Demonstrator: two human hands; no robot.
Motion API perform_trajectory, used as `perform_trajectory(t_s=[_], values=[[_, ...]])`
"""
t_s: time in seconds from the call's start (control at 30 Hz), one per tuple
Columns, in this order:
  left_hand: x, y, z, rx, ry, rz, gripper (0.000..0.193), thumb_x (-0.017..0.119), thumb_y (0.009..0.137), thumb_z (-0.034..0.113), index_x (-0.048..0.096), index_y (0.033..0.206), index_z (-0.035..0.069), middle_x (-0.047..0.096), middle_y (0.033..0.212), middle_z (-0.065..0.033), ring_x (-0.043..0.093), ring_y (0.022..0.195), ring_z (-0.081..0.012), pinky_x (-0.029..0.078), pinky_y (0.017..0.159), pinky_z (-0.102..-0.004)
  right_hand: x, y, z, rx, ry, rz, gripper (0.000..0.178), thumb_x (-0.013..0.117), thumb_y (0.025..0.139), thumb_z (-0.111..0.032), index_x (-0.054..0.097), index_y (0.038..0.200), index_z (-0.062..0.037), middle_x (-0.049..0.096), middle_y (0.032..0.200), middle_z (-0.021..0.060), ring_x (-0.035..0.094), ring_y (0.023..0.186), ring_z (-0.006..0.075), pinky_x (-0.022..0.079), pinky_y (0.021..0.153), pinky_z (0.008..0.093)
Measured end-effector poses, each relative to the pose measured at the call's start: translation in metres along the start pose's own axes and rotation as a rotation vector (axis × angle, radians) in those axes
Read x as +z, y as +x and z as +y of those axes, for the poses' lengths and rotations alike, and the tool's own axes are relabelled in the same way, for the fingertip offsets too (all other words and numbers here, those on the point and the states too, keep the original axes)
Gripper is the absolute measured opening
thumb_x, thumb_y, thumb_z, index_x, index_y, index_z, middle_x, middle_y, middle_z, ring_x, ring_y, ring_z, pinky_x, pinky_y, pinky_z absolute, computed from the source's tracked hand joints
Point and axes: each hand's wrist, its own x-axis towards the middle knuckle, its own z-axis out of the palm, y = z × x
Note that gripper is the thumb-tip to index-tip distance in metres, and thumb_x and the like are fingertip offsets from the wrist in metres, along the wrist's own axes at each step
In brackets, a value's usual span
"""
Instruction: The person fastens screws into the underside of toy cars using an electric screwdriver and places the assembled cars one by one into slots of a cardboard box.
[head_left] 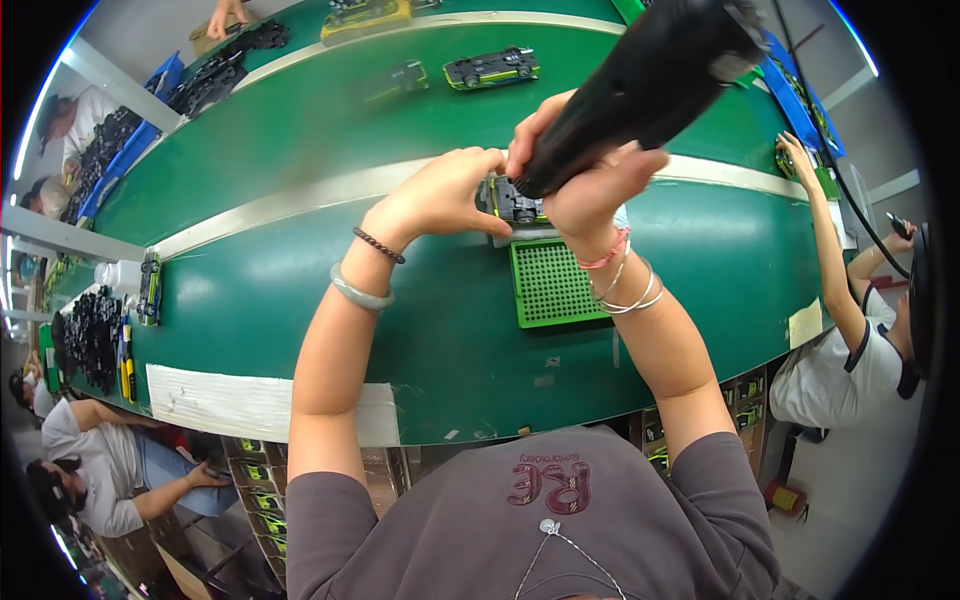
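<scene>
My right hand (590,200) is wrapped round a thick black electric screwdriver (640,95), which leans with its lower end over a toy car chassis (518,207). With thumb and fingers, my left hand (440,195) grips the left end of that chassis, which lies underside up near the pale divider strip. The screwdriver and my right hand hide its right part, and the tool's tip cannot be made out. Just on the near side of the chassis lies a green perforated tray (565,322), partly covered by my right wrist.
Upturned toy cars (492,68) lie on the green belt beyond the divider strip (300,212). At left are a heap of black parts (92,338), yellow-handled tools (127,360) and another car (150,288). A white sheet (270,402) lies on the near edge. Co-workers sit on both sides.
</scene>
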Motion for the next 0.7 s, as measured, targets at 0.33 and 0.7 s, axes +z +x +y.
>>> perform_trajectory(t_s=[0.33, 0.7], values=[[-0.002, -0.001, 0.001, 0.008, -0.039, -0.012, 0.063, 0.081, 0.059, 0.028, 0.051, 0.109, 0.006, 0.059, 0.098, -0.0156, 0.052, 0.098, -0.0336, 0.044, 0.086, -0.0400, -0.003, 0.002, 0.030, -0.010, -0.047, -0.087, 0.098, 0.020, 0.062, -0.091, 0.049, 0.081, 0.0012, 0.053, 0.060, 0.0098, 0.053, 0.052, 0.0168, 0.044, 0.050, 0.0265], [-0.006, -0.001, 0.005, -0.062, -0.112, -0.021, 0.056, 0.082, 0.057, 0.030, 0.055, 0.097, 0.001, 0.060, 0.090, -0.0171, 0.055, 0.092, -0.0334, 0.045, 0.081, -0.0392, 0.005, 0.005, 0.045, -0.053, -0.013, -0.077, 0.081, 0.030, 0.080, -0.074, 0.053, 0.066, 0.0028, 0.050, 0.049, 0.0050, 0.050, 0.042, 0.0109, 0.038, 0.041, 0.0230]])
